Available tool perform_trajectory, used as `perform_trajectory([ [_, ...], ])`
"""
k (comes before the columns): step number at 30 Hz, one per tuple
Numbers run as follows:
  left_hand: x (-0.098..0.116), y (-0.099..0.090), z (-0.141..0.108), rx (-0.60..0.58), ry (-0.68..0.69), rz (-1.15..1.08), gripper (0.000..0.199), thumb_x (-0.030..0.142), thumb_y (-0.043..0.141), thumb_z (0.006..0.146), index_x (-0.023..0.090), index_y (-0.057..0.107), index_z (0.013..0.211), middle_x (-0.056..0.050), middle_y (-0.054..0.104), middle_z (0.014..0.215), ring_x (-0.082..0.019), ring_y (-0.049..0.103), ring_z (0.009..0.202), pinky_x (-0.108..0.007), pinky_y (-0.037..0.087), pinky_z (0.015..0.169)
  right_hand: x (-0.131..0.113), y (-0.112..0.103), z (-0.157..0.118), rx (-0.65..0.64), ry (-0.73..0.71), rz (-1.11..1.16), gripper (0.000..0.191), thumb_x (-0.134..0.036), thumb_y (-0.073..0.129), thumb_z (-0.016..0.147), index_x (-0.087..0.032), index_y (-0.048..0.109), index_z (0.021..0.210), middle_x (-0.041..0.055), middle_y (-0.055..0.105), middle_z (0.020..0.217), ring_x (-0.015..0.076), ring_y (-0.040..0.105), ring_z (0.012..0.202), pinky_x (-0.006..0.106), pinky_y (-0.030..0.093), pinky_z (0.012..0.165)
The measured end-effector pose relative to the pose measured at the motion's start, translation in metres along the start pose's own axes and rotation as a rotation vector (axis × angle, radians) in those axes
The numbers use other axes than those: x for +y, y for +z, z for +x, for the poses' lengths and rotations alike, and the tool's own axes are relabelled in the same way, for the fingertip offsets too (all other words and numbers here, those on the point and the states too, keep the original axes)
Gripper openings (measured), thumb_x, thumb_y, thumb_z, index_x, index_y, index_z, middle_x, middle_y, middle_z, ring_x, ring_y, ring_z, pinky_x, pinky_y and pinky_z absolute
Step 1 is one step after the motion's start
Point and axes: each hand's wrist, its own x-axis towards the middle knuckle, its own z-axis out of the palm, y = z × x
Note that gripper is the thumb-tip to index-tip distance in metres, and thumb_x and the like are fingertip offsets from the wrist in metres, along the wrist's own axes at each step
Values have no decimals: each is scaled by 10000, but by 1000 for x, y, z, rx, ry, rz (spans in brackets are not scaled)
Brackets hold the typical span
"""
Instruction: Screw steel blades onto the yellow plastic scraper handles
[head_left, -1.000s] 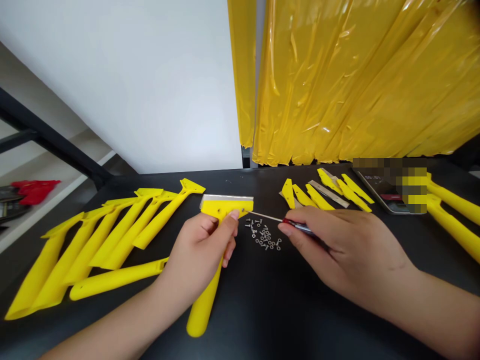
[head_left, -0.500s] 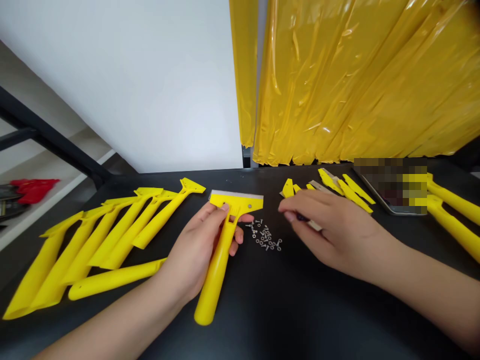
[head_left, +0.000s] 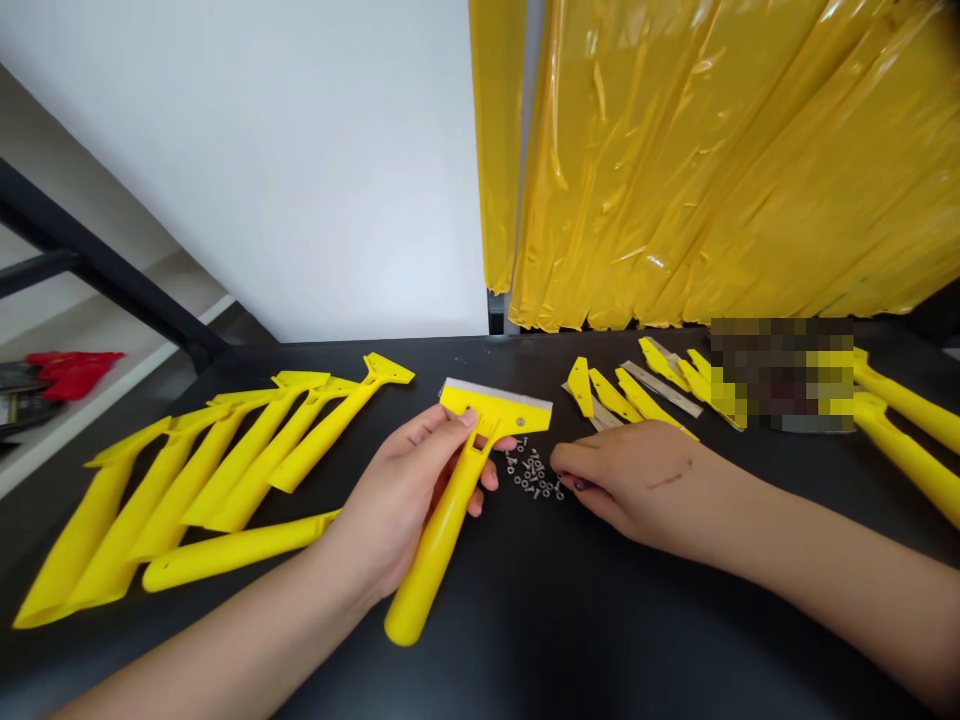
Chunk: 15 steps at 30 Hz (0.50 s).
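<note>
My left hand (head_left: 409,490) is closed around a yellow scraper (head_left: 442,540), its fingers behind the head and its thumb on the front. A thin metal blade shows along the scraper's top edge. One screw sits at the right of the head; the thumb lies by the hole at the left. My right hand (head_left: 637,480) is closed with bent fingertips at the right edge of a small pile of screws and nuts (head_left: 534,475). Something small and dark shows between those fingers, too hidden to name.
Several yellow scraper handles (head_left: 225,440) lie in a row at the left, one more handle (head_left: 240,550) nearer me. Yellow clamp plates (head_left: 615,395) and metal blades (head_left: 664,388) lie behind my right hand. A blurred-out device (head_left: 795,425) and further yellow handles (head_left: 915,450) are at the right.
My right hand has moved down and left to the small hardware, uncovering plates and blades behind it. My left hand has shifted slightly right with the scraper.
</note>
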Motion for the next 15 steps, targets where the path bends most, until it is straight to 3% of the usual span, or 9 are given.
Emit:
perform_trajectory([
  [5,4,2,-4,-48,-15,92,301,441,702,986,152,746,918,-72,743,733,-142,603,566,-221,507,518,1,5,5,-3,16,-12,101,-178,620,944,-200,678,1025,42,778,890,231,733,789,309,395,655],
  [9,7,4,-9,-140,-27,168,294,441,690,992,164,756,921,-58,725,673,-145,608,543,-222,508,522,2,2,7,59,103,121,96,-222,656,925,-193,706,1002,51,768,851,231,713,737,312,427,655],
  [11,7,6,-13,-217,-54,198,280,429,686,996,167,763,933,-60,728,673,-145,618,551,-218,512,531,2,-3,6,94,165,349,83,-257,656,943,-202,703,983,31,752,834,205,688,726,295,442,645],
  [15,3,9,-23,-338,-113,215,265,422,700,992,172,763,933,-54,723,699,-150,645,607,-207,516,538,-1,-15,4,23,205,1089,204,-387,642,1011,-198,710,976,11,732,850,157,657,748,256,482,659],
])
